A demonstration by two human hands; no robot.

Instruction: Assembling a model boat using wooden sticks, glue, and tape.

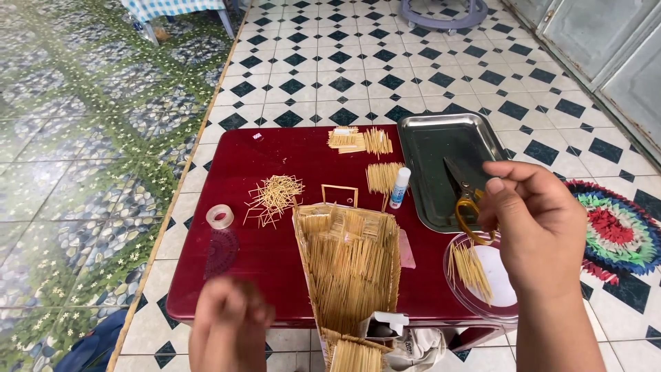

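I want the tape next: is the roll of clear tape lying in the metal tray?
No, the roll of clear tape lies on the red table, far left of the metal tray.
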